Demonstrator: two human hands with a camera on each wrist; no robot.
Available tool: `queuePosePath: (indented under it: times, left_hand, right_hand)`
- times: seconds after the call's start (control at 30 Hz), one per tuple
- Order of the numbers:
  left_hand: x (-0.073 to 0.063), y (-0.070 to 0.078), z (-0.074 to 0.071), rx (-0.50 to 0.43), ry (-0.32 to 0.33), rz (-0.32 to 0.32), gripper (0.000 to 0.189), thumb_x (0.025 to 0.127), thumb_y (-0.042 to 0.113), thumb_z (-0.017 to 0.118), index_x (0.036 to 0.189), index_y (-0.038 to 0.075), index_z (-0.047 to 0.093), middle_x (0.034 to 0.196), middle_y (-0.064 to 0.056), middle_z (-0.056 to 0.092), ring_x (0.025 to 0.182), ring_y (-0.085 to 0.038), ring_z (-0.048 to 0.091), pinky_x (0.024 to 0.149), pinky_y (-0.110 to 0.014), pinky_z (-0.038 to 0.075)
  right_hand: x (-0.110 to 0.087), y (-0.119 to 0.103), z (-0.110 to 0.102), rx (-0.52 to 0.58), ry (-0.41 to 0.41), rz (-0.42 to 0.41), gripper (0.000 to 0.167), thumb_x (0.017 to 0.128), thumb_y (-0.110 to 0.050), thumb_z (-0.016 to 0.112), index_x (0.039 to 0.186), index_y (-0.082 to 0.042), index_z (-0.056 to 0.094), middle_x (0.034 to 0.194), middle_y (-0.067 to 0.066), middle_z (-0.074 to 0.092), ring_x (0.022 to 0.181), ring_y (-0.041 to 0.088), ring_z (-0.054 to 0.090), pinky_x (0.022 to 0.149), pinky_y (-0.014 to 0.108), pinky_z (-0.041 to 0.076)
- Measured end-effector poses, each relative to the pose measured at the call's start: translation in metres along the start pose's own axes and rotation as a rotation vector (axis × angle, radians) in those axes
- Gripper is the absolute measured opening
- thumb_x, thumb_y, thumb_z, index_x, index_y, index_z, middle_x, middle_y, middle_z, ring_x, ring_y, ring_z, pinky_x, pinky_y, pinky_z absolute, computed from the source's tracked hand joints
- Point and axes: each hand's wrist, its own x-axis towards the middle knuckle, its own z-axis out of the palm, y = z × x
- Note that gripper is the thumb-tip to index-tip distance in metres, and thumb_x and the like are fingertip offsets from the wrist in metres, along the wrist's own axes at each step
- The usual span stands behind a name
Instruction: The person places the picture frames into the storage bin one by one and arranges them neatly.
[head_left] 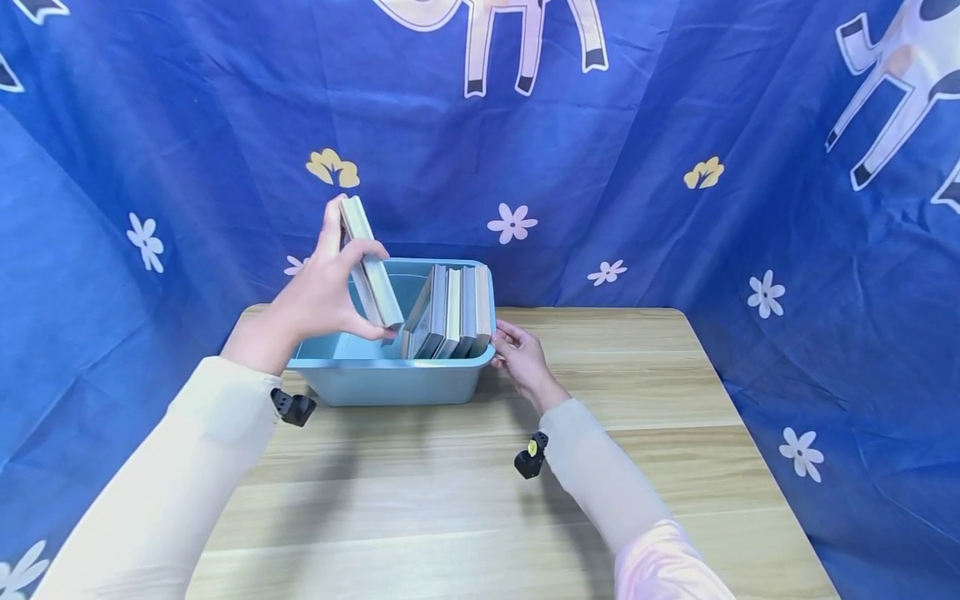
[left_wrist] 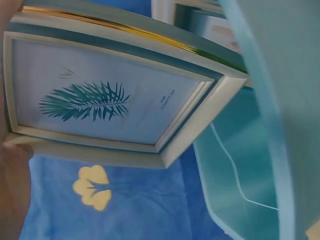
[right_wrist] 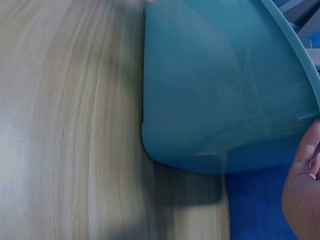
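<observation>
My left hand grips a picture frame by its edges, tilted above the left part of a light blue plastic bin. The left wrist view shows this picture frame with a pale border, a gold strip and a green leaf print. More picture frames stand on edge, side by side, in the right part of the bin. At the bin's right end, my right hand holds the rim. In the right wrist view, that hand is partly cut off at the edge.
A light wood-grain table carries the bin near its back edge. Behind and on both sides hangs a blue cloth printed with flowers and animals. A black wrist camera sits on the left sleeve, another camera on the right.
</observation>
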Motion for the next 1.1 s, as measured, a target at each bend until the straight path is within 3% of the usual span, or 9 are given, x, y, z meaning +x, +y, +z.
queuePosePath:
  times: [0.2,0.43,0.6,0.9,1.1]
  left_hand:
    - [0.001,-0.016,0.013,0.022,-0.077,0.010,0.091,0.040,0.033,0.097,0.114,0.012,0.049,0.151,-0.020,-0.004,0.125,-0.046,0.028,0.081,-0.061,0.049]
    - [0.002,-0.036,0.029,0.039,-0.144,0.014,0.088,0.042,0.035,0.096,0.112,0.011,0.048,0.147,-0.026,-0.001,0.117,-0.046,0.034,0.083,-0.057,0.050]
    - [0.000,-0.045,0.038,0.040,-0.194,-0.051,0.089,0.042,0.036,0.096,0.113,0.013,0.048,0.142,-0.024,0.003,0.111,-0.042,0.038,0.082,-0.054,0.051]
    - [-0.004,-0.053,0.052,0.050,-0.306,-0.205,0.088,0.047,0.036,0.095,0.117,0.016,0.044,0.145,-0.020,-0.003,0.117,-0.044,0.031,0.081,-0.055,0.051]
    - [-0.005,-0.058,0.058,0.059,-0.342,-0.250,0.088,0.049,0.035,0.094,0.118,0.016,0.043,0.145,-0.019,-0.003,0.116,-0.041,0.032,0.079,-0.051,0.052]
  right_hand:
    - [0.001,0.001,-0.001,0.001,0.001,-0.005,0.040,0.095,0.002,0.055,0.134,0.003,0.050,0.096,0.005,0.050,0.066,0.007,0.052,0.051,0.013,0.049]
    - [0.001,0.001,-0.001,0.003,0.003,-0.014,0.039,0.095,0.002,0.055,0.134,0.005,0.050,0.096,0.005,0.050,0.067,0.007,0.051,0.051,0.013,0.049]
    - [0.002,0.001,-0.001,0.003,0.002,-0.012,0.040,0.095,0.003,0.054,0.134,0.005,0.049,0.097,0.005,0.050,0.067,0.007,0.052,0.051,0.013,0.050]
    - [0.002,0.001,-0.002,0.000,0.002,-0.008,0.040,0.095,0.002,0.054,0.135,0.005,0.049,0.097,0.005,0.050,0.066,0.007,0.052,0.051,0.013,0.050]
    - [0.002,0.001,-0.001,-0.002,0.001,-0.005,0.040,0.095,0.003,0.055,0.134,0.004,0.049,0.097,0.005,0.051,0.066,0.007,0.052,0.051,0.013,0.050]
